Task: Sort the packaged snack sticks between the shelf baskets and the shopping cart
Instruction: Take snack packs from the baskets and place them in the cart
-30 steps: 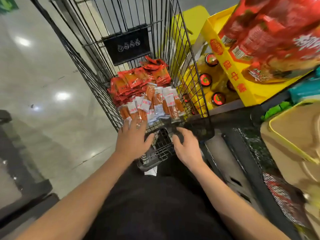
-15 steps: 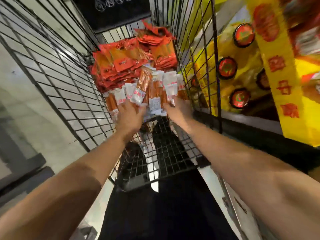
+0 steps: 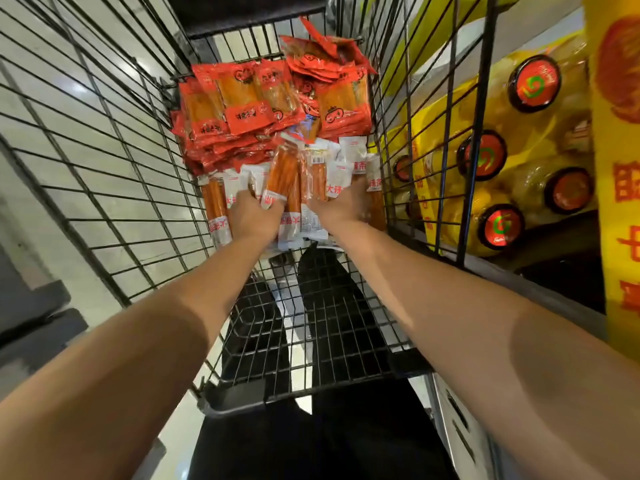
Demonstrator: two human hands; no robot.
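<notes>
Both my arms reach down into the black wire shopping cart (image 3: 104,188). A heap of snack sticks (image 3: 317,178) in clear wrappers with white ends lies on the cart floor. Behind it is a pile of red and orange flat snack packs (image 3: 242,109). My left hand (image 3: 254,216) grips several snack sticks at the left of the heap, and one orange stick (image 3: 282,174) stands up above its fingers. My right hand (image 3: 341,204) is dug into the right side of the heap, fingers curled round sticks and partly hidden by them.
The cart's fold-down child seat grid (image 3: 311,327) lies under my forearms. To the right, outside the cart wall, stands a yellow shelf display (image 3: 620,188) with yellow bottles with red caps (image 3: 533,83). Pale shiny floor (image 3: 41,109) shows on the left.
I have leaned further into the cart and both hands have pushed deeper into the heap of snack sticks, closing round them. A second ago they were at the cart's near edge.
</notes>
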